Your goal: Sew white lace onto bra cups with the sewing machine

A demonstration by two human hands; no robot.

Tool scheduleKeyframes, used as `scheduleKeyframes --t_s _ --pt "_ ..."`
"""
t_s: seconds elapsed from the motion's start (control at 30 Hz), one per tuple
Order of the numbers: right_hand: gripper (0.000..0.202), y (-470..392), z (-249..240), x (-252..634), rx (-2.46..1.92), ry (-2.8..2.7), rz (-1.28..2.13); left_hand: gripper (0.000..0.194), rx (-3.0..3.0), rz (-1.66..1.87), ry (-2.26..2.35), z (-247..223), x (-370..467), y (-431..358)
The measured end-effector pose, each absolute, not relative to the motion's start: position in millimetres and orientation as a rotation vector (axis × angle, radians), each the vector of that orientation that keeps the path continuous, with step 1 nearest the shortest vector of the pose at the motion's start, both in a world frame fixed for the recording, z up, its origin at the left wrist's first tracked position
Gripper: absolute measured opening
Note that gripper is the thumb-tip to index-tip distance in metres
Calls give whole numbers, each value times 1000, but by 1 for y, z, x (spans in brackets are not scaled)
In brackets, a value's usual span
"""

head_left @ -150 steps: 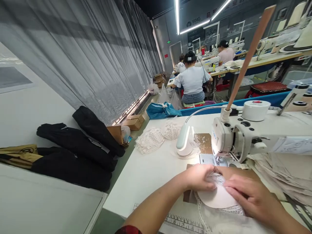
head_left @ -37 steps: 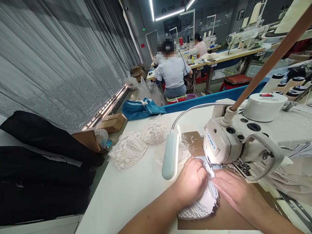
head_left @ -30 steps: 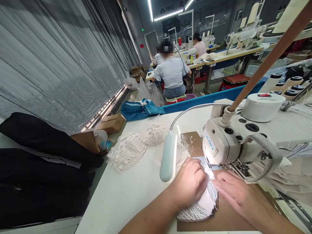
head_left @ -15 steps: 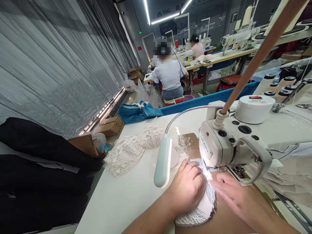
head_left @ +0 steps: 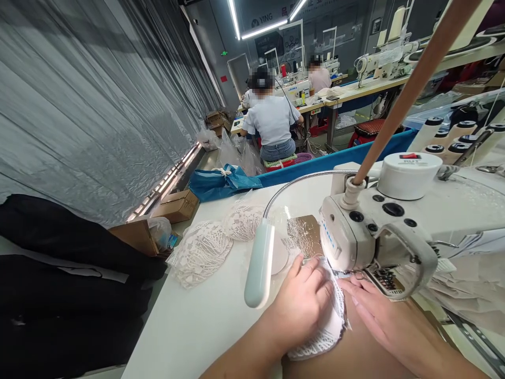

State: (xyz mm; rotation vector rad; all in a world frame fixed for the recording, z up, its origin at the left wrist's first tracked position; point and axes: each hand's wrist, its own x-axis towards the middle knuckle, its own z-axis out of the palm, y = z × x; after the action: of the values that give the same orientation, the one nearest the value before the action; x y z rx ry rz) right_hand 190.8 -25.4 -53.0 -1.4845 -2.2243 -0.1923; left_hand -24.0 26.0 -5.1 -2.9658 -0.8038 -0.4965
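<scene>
A white lace bra cup (head_left: 329, 332) with a smooth pale lining lies under my hands, its far end at the sewing machine head (head_left: 343, 237). My left hand (head_left: 305, 300) rests over it, fingers spread and laid on the fabric just left of the needle area. At the cup's right edge, my right hand (head_left: 379, 308) pinches the border between thumb and forefinger, close to the presser foot. The needle itself is hidden behind the machine head. More lace cups (head_left: 203, 252) lie to the left on the white table (head_left: 189, 326).
A pale green lamp (head_left: 259, 266) on a bent metal neck hangs left of my hands. A brown pole (head_left: 418, 95) rises from the machine. Thread cones (head_left: 434, 126) stand at right. Beyond a blue cloth bag (head_left: 224, 181), a person (head_left: 270, 121) sits at another machine. Cardboard boxes (head_left: 177, 205) line the left.
The cup has moved slightly forward under the machine head. My right hand has shifted a little forward and left along its edge, and my left fingers lie a bit flatter.
</scene>
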Motion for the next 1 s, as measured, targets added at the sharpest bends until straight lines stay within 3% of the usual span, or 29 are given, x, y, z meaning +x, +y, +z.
scheduleKeyframes --t_s 0.33,0.53,0.77,1.0 --pt "37 -26 -43 194 -1448 -2179 -46 30 -3181 -467 -654 5 -23 25" --pt "46 -33 -66 192 -1464 -2215 -122 34 -3228 -504 -599 0 -26 29" --pt "46 -25 -54 186 -1477 -2307 -300 44 -3190 -480 -717 -10 -25 29" --pt "46 -25 -62 187 -1477 -2324 -406 42 -3168 -491 -750 -10 -24 30"
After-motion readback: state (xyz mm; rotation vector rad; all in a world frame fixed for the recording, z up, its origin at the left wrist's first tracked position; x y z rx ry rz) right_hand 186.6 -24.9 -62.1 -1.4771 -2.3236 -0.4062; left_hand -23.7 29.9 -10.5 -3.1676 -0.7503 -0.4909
